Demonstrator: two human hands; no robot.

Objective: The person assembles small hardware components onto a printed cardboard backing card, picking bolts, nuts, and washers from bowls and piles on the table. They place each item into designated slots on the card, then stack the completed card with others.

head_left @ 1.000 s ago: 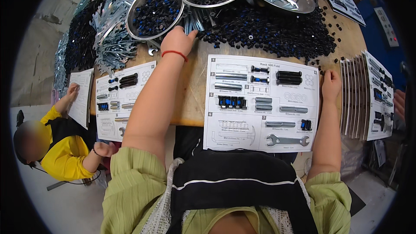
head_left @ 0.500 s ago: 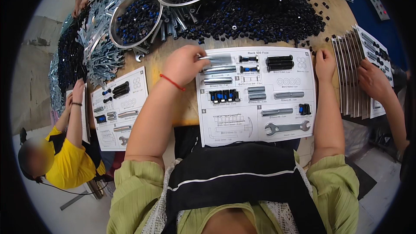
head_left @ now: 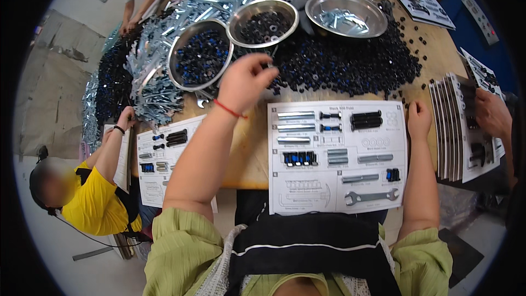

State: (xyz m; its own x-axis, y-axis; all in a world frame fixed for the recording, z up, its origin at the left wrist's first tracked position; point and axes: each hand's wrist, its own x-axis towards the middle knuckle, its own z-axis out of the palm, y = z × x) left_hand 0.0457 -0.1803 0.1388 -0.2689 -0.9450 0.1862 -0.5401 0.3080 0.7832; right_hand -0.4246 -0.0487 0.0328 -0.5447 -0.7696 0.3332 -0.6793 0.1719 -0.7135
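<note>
My left hand (head_left: 247, 81), with a red string at the wrist, hangs over the near edge of the dark parts pile, just below the middle bowl. Its thumb and index finger are bent and apart, and nothing clearly shows between them. Curled in a fist, my right hand (head_left: 419, 119) rests at the right edge of a white parts sheet (head_left: 312, 203); what it holds, if anything, is hidden. On the sheet are images of sleeves, bolts, washers and a wrench. Silvery sleeves (head_left: 296, 128) appear at its upper left; I cannot tell whether they are real or printed.
Steel bowls hold blue-marked black bolts (head_left: 198, 57), dark washers (head_left: 266, 26) and silvery pieces (head_left: 344, 21). Black hardware (head_left: 350, 66) and open-end wrenches (head_left: 156, 96) lie heaped. Co-workers reach in at left and right; a row of cards (head_left: 446, 126) stands at right.
My left hand has left the sheet's upper-left corner and reached forward to the pile below the bowls. My right hand stays at the sheet's right edge. The view has shifted.
</note>
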